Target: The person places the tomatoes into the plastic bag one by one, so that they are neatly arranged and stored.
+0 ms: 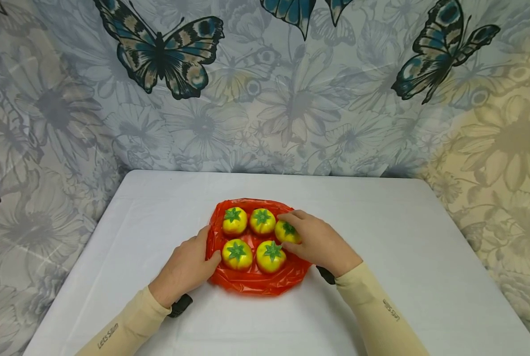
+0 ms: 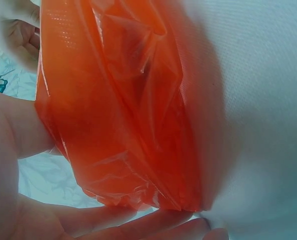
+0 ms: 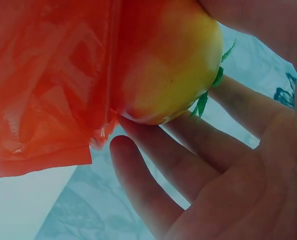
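A red plastic bag (image 1: 265, 287), its mouth spread wide, sits mid-table with several yellow-and-red tomatoes (image 1: 235, 254) in it, each topped by a green star-shaped leaf. My left hand (image 1: 186, 264) holds the bag's left side, thumb over the rim and fingers along the outside; the left wrist view shows the bag's crinkled wall (image 2: 103, 100) between them. At the bag's right side my right hand (image 1: 320, 242) grips one tomato (image 1: 287, 231), partly hidden by the fingers. In the right wrist view that tomato (image 3: 173, 70) is beside the bag's wall (image 3: 48, 75), with fingers around it.
The bag rests on a table (image 1: 371, 207) with a white cover. Behind it hangs a floral cloth (image 1: 291, 133) with printed butterflies, reaching down both sides. Dark straps (image 1: 181, 305) are at both wrists.
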The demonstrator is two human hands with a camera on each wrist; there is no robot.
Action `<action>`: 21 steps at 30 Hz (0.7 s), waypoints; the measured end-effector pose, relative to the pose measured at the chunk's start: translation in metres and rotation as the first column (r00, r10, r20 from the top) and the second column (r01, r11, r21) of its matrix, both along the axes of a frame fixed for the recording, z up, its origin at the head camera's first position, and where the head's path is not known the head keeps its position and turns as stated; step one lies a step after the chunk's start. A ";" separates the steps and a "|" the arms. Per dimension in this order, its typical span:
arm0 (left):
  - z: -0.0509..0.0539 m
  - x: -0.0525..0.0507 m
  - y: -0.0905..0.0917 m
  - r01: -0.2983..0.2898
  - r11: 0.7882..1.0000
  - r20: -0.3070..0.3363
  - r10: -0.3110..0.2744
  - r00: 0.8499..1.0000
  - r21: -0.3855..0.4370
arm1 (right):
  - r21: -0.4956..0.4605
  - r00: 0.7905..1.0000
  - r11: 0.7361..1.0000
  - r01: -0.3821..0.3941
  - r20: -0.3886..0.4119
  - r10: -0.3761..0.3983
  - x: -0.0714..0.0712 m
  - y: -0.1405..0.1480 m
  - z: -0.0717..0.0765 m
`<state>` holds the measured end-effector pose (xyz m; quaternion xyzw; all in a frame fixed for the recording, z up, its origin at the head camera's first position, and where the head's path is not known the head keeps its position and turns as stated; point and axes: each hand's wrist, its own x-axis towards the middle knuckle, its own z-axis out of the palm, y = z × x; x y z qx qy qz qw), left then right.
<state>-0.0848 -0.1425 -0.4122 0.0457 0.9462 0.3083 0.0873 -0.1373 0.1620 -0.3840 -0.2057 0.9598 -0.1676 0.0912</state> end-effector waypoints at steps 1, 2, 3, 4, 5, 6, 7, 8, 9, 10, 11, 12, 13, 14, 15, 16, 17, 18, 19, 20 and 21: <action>0.000 0.000 0.000 0.002 1.000 -0.003 -0.002 1.000 -0.001 | 0.003 1.000 1.000 0.001 0.004 -0.001 0.000 0.000 -0.001; 0.000 0.000 0.000 0.004 1.000 -0.005 -0.004 1.000 0.000 | 0.006 1.000 1.000 0.003 0.009 -0.003 0.000 0.000 -0.002; 0.000 0.000 0.000 0.005 1.000 -0.006 -0.005 1.000 0.001 | 0.009 1.000 1.000 0.003 0.012 -0.003 0.000 0.000 -0.003; 0.000 0.000 0.000 0.006 1.000 -0.007 -0.006 1.000 0.003 | 0.010 1.000 1.000 0.002 0.013 -0.002 0.000 0.000 -0.004; -0.001 -0.001 0.000 0.007 1.000 -0.009 -0.007 1.000 0.003 | 0.010 1.000 1.000 -0.001 0.012 0.001 0.000 0.000 -0.005; -0.001 -0.001 0.000 0.008 1.000 -0.009 -0.008 1.000 0.003 | 0.011 1.000 1.000 -0.005 0.010 0.005 0.000 0.000 -0.006; -0.001 -0.001 0.000 0.009 1.000 -0.010 -0.009 1.000 0.003 | 0.010 1.000 1.000 -0.009 0.008 0.009 0.000 0.000 -0.008; -0.001 -0.001 0.000 0.011 1.000 -0.010 -0.011 1.000 0.002 | 0.011 1.000 1.000 -0.015 0.004 0.015 0.000 0.000 -0.009; -0.001 -0.001 0.000 0.012 1.000 -0.011 -0.012 1.000 0.000 | 0.010 1.000 1.000 -0.021 -0.001 0.021 0.000 0.000 -0.010; -0.001 -0.001 0.000 0.013 1.000 -0.011 -0.013 1.000 -0.002 | 0.011 1.000 1.000 -0.026 -0.005 0.026 0.000 0.000 -0.011; -0.001 -0.001 -0.001 0.013 1.000 -0.011 -0.013 1.000 -0.004 | 0.012 0.999 0.999 -0.030 -0.009 0.030 -0.001 0.000 -0.012; -0.001 -0.001 -0.001 0.014 1.000 -0.009 -0.014 1.000 -0.006 | 0.012 0.999 0.999 -0.034 -0.011 0.035 -0.001 -0.001 -0.013; -0.001 -0.002 -0.001 0.014 1.000 -0.007 -0.014 1.000 -0.009 | 0.015 0.999 0.999 -0.038 -0.015 0.038 -0.001 -0.001 -0.014; -0.001 -0.002 -0.001 0.014 1.000 -0.005 -0.015 1.000 -0.011 | 0.017 0.999 0.999 -0.040 -0.018 0.040 -0.002 -0.001 -0.015; -0.002 -0.003 -0.002 0.015 1.000 -0.003 -0.015 1.000 -0.013 | 0.018 0.999 0.999 -0.041 -0.020 0.042 -0.002 -0.001 -0.015; -0.002 -0.003 -0.002 0.016 1.000 0.001 -0.016 1.000 -0.014 | 0.018 0.999 0.999 -0.042 -0.022 0.042 -0.003 -0.002 -0.016; -0.002 -0.003 -0.003 0.019 1.000 0.003 -0.019 1.000 -0.013 | 0.019 0.999 0.999 -0.044 -0.023 0.044 -0.003 -0.002 -0.016; -0.002 -0.003 -0.004 0.020 1.000 0.005 -0.020 1.000 -0.011 | 0.019 0.999 0.999 -0.045 -0.024 0.046 -0.003 -0.002 -0.017; -0.003 -0.004 -0.005 0.023 1.000 0.006 -0.023 1.000 -0.008 | 0.018 0.999 0.999 -0.046 -0.025 0.046 -0.003 -0.002 -0.017; -0.003 -0.004 -0.006 0.025 1.000 0.008 -0.025 1.000 -0.001 | 0.014 0.999 0.999 -0.047 -0.023 0.047 -0.003 -0.001 -0.017; -0.003 -0.003 -0.007 0.025 1.000 0.013 -0.025 1.000 0.013 | 0.009 0.999 0.999 -0.047 -0.021 0.047 -0.002 0.000 -0.017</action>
